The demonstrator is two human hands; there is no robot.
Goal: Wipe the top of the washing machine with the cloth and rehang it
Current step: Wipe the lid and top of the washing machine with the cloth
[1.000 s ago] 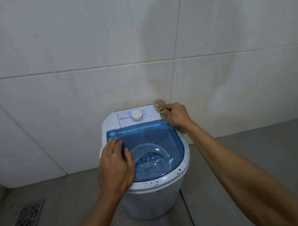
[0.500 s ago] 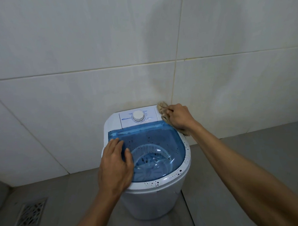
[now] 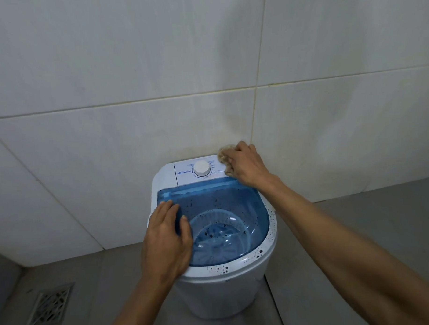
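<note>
I was in the wiping step; my right hand [image 3: 246, 165] gripped the cloth [image 3: 225, 157] with curled fingers at the far right corner of the washing machine [image 3: 227, 271]; my left hand [image 3: 166, 239] rested flat, fingers straight, on the lid [image 3: 234, 203]; next, I judged, the cloth must sweep left past the dial [image 3: 201, 168].

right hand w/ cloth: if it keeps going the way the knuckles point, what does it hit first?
Probably the white dial. The right hand grips the cloth at the control panel's back right corner, knuckles facing left along the panel. Depth is unclear; it might pass just behind the dial, beside the tiled wall.
</note>
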